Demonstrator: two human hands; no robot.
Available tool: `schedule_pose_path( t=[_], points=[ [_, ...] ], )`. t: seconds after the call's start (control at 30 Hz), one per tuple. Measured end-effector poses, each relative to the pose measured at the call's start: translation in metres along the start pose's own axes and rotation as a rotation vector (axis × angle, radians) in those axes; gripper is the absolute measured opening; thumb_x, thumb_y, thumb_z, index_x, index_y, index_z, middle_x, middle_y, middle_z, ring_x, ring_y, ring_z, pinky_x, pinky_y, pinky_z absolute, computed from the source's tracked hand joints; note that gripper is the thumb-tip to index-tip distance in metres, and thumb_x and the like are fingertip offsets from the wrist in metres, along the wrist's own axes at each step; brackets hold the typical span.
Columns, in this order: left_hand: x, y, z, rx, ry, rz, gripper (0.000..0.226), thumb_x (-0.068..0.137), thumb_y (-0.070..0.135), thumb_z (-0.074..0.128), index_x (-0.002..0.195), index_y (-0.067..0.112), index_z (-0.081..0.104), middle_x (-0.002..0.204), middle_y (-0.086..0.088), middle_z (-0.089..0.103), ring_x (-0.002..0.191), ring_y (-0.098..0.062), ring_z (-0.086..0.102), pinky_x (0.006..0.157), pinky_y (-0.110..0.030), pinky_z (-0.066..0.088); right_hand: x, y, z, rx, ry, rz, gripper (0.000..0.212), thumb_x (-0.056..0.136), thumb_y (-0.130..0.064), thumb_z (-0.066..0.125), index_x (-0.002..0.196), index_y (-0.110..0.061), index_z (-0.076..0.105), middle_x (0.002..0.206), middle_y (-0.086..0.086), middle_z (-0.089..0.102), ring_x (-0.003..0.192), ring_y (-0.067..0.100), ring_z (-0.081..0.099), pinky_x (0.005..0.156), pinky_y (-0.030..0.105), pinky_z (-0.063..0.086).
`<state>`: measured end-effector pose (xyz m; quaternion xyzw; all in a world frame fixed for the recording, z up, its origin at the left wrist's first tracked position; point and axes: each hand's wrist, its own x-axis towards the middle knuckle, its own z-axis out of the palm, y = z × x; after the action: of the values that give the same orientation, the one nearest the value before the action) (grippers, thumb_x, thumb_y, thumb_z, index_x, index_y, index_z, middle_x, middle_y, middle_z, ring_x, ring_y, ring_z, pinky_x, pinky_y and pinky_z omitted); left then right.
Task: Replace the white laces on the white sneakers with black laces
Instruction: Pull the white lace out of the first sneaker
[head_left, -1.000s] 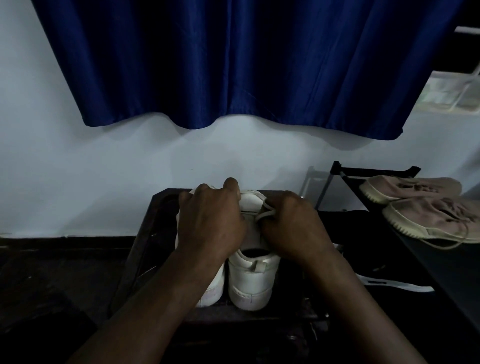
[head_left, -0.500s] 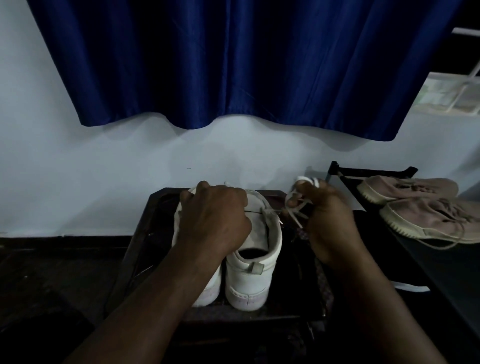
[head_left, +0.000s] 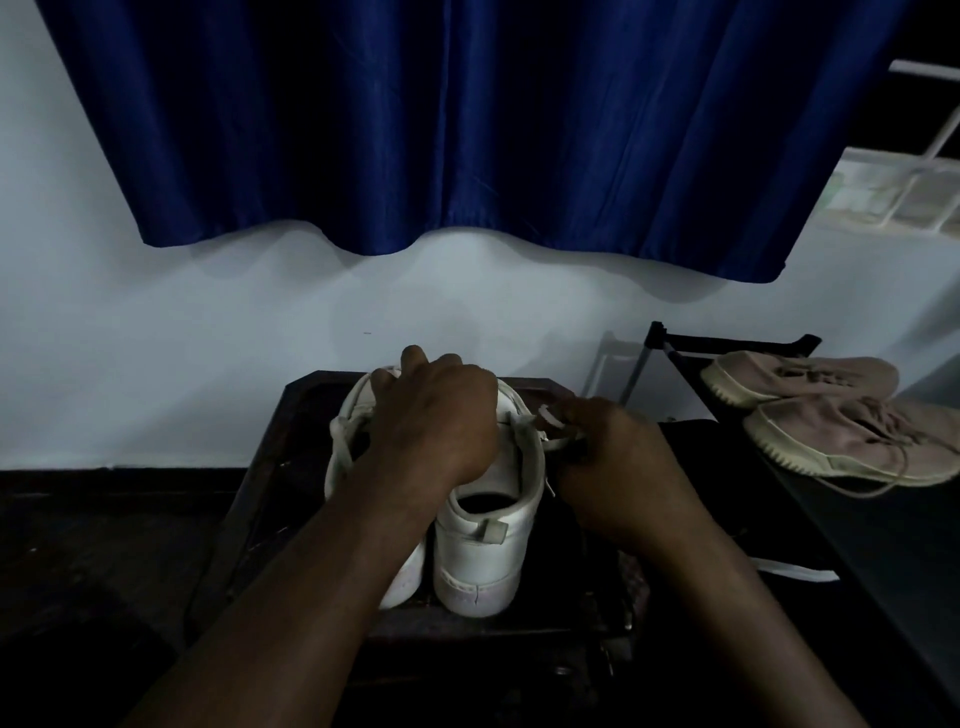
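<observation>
Two white sneakers stand heels toward me on a small dark table. My left hand lies curled over the top of the right sneaker, gripping its front and hiding the eyelets. The left sneaker sits beside it, mostly behind my forearm, with a white lace hanging at its side. My right hand is just right of the right sneaker and pinches a loop of that shoe's white lace, which runs back to the shoe. No black lace is identifiable.
A black rack on the right carries a pair of beige sneakers. A white strip lies on the dark surface below it. A blue curtain hangs on the white wall behind. The floor is dark.
My right hand, which had pulled the white lace up and out to the right, has come back down close to the right sneaker. My left hand stayed on the shoe.
</observation>
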<state>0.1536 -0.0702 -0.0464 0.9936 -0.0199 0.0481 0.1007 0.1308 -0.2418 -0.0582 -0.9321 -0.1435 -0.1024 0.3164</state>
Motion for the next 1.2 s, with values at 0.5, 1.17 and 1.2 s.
schedule_pose_path(
  t=[0.5,1.17,1.2],
  points=[
    [-0.002,-0.005,0.002,-0.097,0.084,0.069,0.019,0.087,0.01,0.054,0.093,0.028,0.052,0.1,0.009,0.054,0.108,-0.026,0.045,0.081,-0.04,0.04,0.002,-0.007,0.024,-0.001,0.205,-0.032,0.015,0.082,-0.018,0.075,0.078,-0.026,0.063,0.077,-0.02,0.059,0.064,0.0,0.057,0.062,0.003,0.035],
    [-0.017,0.009,-0.07,-1.295,0.301,0.304,0.014,0.101,0.004,0.06,0.092,0.012,0.067,0.09,-0.006,0.076,0.083,-0.019,0.074,0.079,-0.031,0.06,0.01,-0.013,0.038,0.168,0.226,0.075,0.047,0.083,-0.055,0.079,0.123,-0.035,0.063,0.09,-0.012,0.071,0.08,0.002,0.067,0.071,0.025,0.053],
    [-0.018,0.01,-0.069,-1.304,0.287,0.316,0.014,0.101,0.003,0.06,0.092,0.013,0.067,0.091,-0.007,0.076,0.084,-0.022,0.075,0.08,-0.032,0.06,0.014,-0.015,0.036,0.247,0.206,0.083,0.041,0.085,-0.053,0.078,0.12,-0.035,0.068,0.088,-0.013,0.072,0.079,0.001,0.067,0.07,0.023,0.054]
  ],
)
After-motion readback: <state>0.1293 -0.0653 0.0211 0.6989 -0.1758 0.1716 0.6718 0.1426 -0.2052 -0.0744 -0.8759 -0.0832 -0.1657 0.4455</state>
